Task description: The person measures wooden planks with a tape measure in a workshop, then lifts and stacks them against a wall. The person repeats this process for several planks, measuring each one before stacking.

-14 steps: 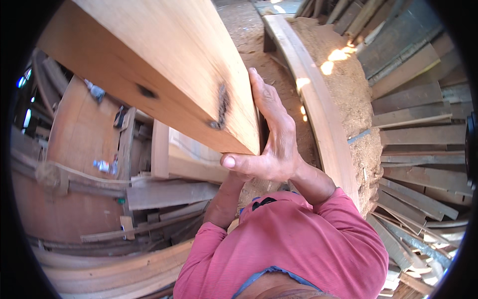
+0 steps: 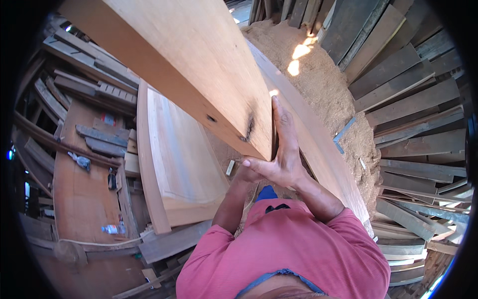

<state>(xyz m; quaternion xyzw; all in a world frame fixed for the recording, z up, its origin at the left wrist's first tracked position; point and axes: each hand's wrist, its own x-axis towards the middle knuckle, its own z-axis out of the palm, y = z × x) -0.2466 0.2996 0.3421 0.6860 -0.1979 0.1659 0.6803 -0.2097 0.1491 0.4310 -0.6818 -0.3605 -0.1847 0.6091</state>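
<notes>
A thick, squared wooden beam (image 2: 214, 65) slants from the upper left toward me, raised close to my chest. Dark knots mark it near its lower end. My right hand (image 2: 283, 149) grips this end, its palm against the end, its fingers up the right side and its thumb below the lower corner. Under the beam, my left hand (image 2: 245, 175) bears against its underside; the fingers are hidden behind the beam and the right hand.
A framed wooden panel (image 2: 186, 164) lies at left, with a long plank (image 2: 318, 144) to the right. Beyond are sawdust (image 2: 308, 84), a blue-grey square tool (image 2: 343, 133) and leaning boards (image 2: 418, 99). A plastic bottle (image 2: 113, 229) lies on a brown board (image 2: 82, 194) at far left.
My view has turned and moved, showing much more of the framed panel. The beam's near end sits farther right in view. Both hands keep the same hold.
</notes>
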